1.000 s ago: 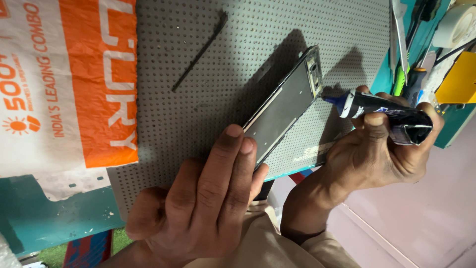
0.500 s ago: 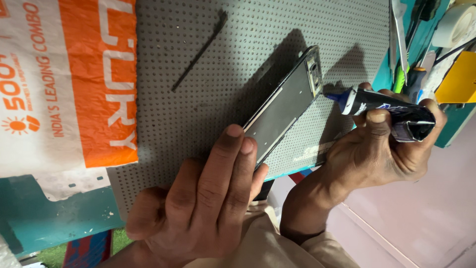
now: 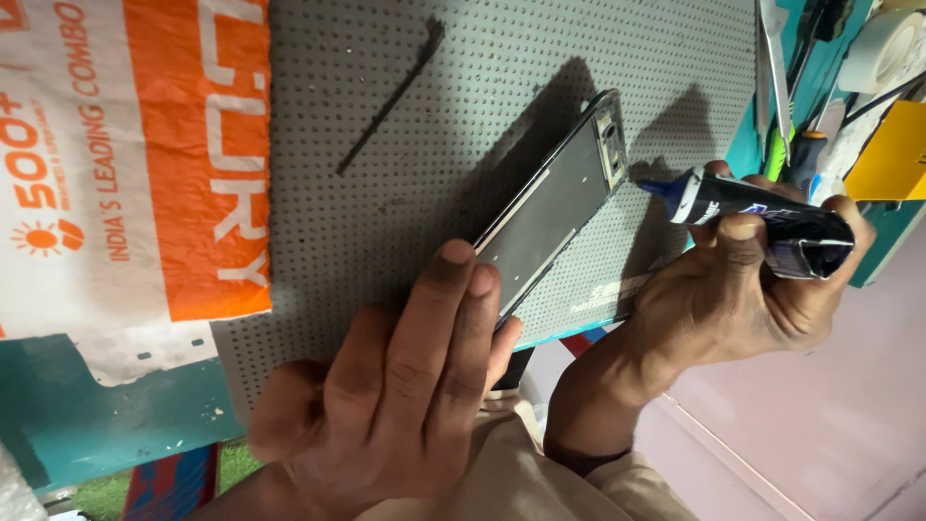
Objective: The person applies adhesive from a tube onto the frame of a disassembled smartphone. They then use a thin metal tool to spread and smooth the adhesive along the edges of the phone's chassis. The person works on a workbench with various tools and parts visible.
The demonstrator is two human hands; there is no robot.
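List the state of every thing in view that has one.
phone frame: tilted up on edge on the mat, bare, held
glue tube: capped, crumpled at its end, nozzle beside the frame
left hand: fingers pressed on the frame's lower end
right hand: gripping the tube
dotted mat: flat

Head cam, close, down at mat [image 3: 386,222]

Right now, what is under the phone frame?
The phone frame lies on a grey perforated mat. The left hand covers its near end, so nothing there can be seen.
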